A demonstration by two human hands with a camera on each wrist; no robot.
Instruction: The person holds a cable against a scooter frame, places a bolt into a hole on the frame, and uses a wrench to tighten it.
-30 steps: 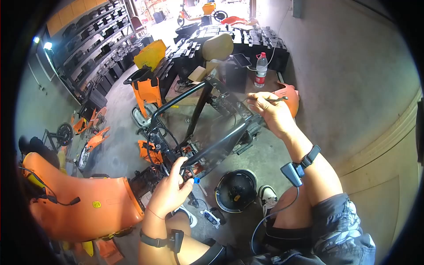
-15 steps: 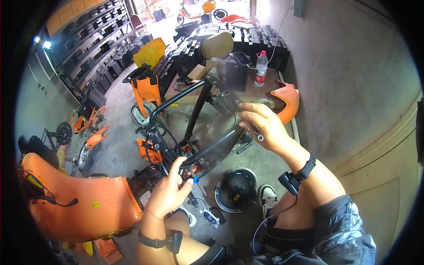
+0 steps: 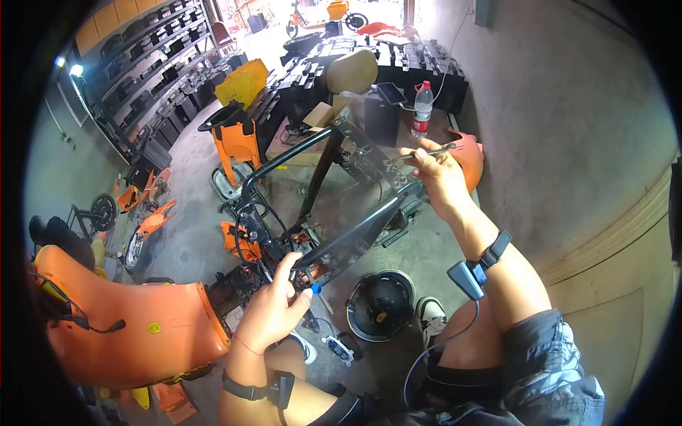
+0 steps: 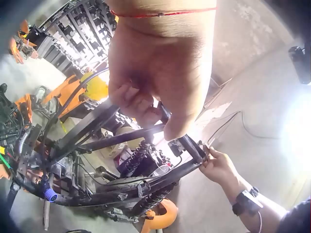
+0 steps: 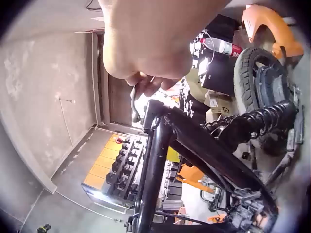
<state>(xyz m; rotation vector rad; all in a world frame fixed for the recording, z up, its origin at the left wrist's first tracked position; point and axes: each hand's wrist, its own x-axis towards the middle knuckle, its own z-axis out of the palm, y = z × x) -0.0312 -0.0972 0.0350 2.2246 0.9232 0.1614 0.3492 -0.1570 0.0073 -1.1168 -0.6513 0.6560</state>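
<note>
A workshop with a bare concrete floor [image 3: 181, 238] ran back from loaded shelves [image 3: 153, 64] at the left to a plain wall [image 3: 568, 121] at the right. A large orange panel [image 3: 135, 330] lay at the near left. Next came the left hand [image 3: 271, 309], its forefinger and thumb apart and its other fingers loosely bent, with nothing seen in its hold. The black vehicle frame [image 3: 352, 233] stood at the centre, ahead of the person, with a dark bowl [image 3: 369, 309] on the floor near it. Farther right, the right hand [image 3: 446, 186] pinched a slim wrench [image 3: 442, 150] beside the frame's upper plate. The step in hand was probably work on a fastener at that plate; the next move seemed to call for a firm pinch and a well-seated tool end, perhaps with the left hand as a steady.

The head view set a blue knob [image 3: 317, 290] close to the left thumb, whereas the left wrist view placed it on the frame, well apart from the hand. The right wrist view alone clearly gave the tyre [image 5: 248, 77] and, just beside the frame's corner, the wrench's bent end; whether this touched the frame could not be told.
</note>
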